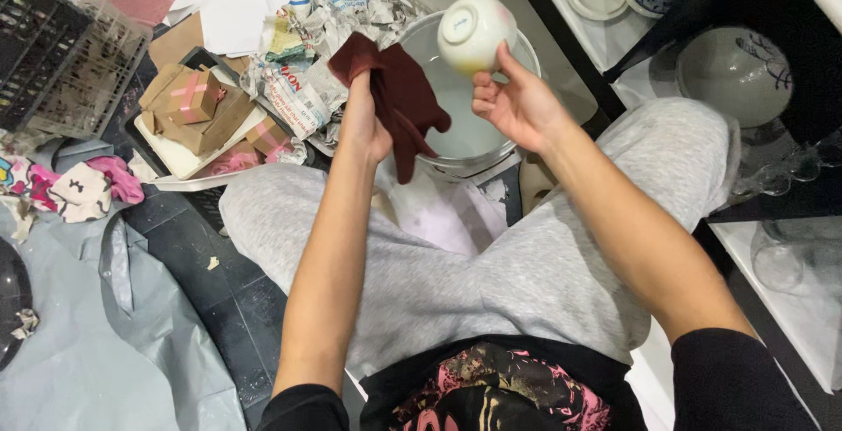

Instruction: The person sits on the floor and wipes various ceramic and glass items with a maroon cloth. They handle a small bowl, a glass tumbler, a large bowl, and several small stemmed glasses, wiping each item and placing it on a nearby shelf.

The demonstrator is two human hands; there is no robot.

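Note:
My right hand (517, 102) holds a small white bowl (476, 32) turned bottom-up, its foot ring facing the camera, over a round metal basin (526, 49) of cloudy water. Just left of the bowl, my left hand (364, 124) grips a dark red cloth (403, 93) that hangs down over the basin's near rim. Cloth and bowl are close but apart. I sit on the floor in grey trousers, knees spread around the basin.
A tray with taped cardboard boxes (197, 102) and crumpled newspaper (303, 89) lies to the left, beside a dark plastic crate (61, 54). Grey sheeting (105, 343) covers the floor at left. Shelves at right carry a large grey bowl (735, 71), plates and clear glasses (781, 256).

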